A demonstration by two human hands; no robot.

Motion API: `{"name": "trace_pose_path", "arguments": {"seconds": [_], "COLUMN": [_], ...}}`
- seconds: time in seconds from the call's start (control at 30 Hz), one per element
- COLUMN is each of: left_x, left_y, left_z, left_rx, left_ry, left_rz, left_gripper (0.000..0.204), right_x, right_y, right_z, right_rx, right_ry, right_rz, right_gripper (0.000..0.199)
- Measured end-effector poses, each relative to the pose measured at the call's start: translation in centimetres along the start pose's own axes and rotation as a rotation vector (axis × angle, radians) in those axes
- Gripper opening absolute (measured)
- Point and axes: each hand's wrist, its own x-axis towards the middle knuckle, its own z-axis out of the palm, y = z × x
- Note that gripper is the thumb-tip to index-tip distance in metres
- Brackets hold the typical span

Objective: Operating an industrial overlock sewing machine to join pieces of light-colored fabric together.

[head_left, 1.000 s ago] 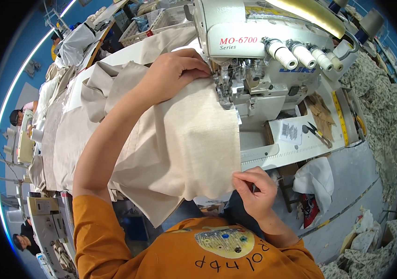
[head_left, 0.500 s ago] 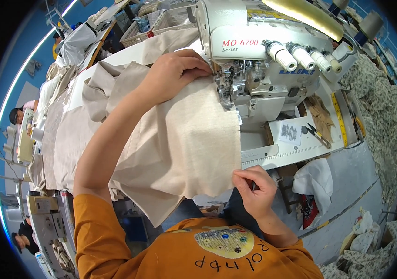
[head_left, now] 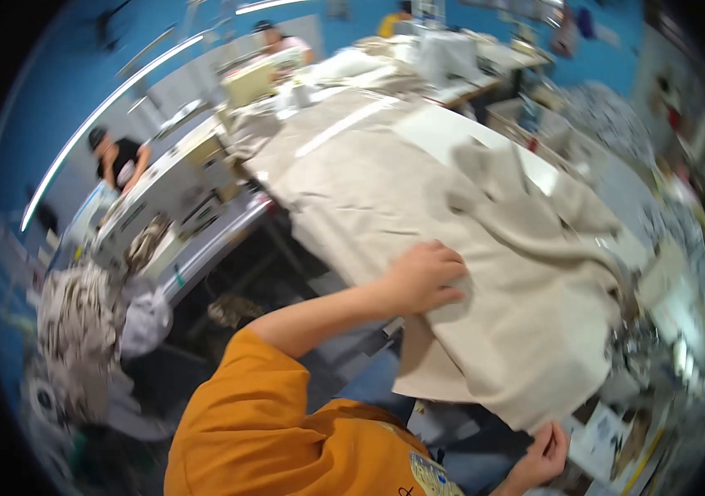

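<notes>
The right hand (head_left: 541, 456), low at the near right, has thumb and fingertips brought together on the near edge of a large, matt, beige woven-cloth panel (head_left: 534, 339); blur hides exactly how much cloth lies in the pinch. The bare left hand (head_left: 425, 279), farther off and to the left, rests palm-down on the same panel, its fingers loosely bent and the thumb apart from them, seemingly pressing rather than clasping.

The panel spreads across the right half of the worktop, its near part drooping over the edge above the person's blue denim trousers (head_left: 369, 382), its far part rising in a thick, rolled fold. It looks light, soft and limp, not fragile or slippery, so it would likely sag and wrinkle unless supported. A thumb-and-finger pinch on the near edge, with a flat palm farther in, would seem to suit it best.

To the right, just beside the cloth, is a blurred, pale metal sewing machine (head_left: 687, 364); whether the cloth lies under its foot cannot be told. Beyond, the smooth white tabletop (head_left: 439, 142) shows. At the far left, a co-worker in a black top (head_left: 125, 161) sits near another long, pale machine (head_left: 133, 217).
</notes>
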Motion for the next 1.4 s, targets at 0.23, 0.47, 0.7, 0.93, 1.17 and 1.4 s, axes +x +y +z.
{"name": "trace_pose_path", "arguments": {"seconds": [0.23, 0.47, 0.7, 0.93, 1.17, 1.4], "left_x": [0.1, 0.3, 1.7, 2.4, 1.6, 3.2], "left_y": [-1.4, -2.6, -2.4, -5.0, -5.4, -6.4], "left_z": [-0.1, -1.1, -5.3, -2.0, -1.7, -3.6], "left_rx": [0.1, 0.291, 0.496, 0.416, 0.323, 0.343], "left_ry": [0.113, 0.18, 0.585, 0.348, 0.44, 0.509], "left_rz": [-0.301, -0.015, 0.249, 0.101, 0.119, 0.152], "left_gripper": [0.024, 0.012, 0.015, 0.011, 0.014, 0.014], "right_x": [-0.1, 0.1, 0.2, 0.1, 0.2, 0.5], "right_y": [-3.1, -4.7, -4.5, -3.8, -2.2, -1.7], "right_z": [0.0, 0.1, 0.6, 0.4, -0.2, -1.7], "right_rx": [-0.124, -0.19, -0.088, -0.203, -0.043, 0.211], "right_ry": [-0.015, 0.007, 0.02, -0.002, 0.013, -0.14], "right_rz": [0.115, 0.14, 0.086, 0.119, 0.057, 0.395], "right_gripper": [0.021, 0.021, 0.022, 0.026, 0.034, 0.032]}}
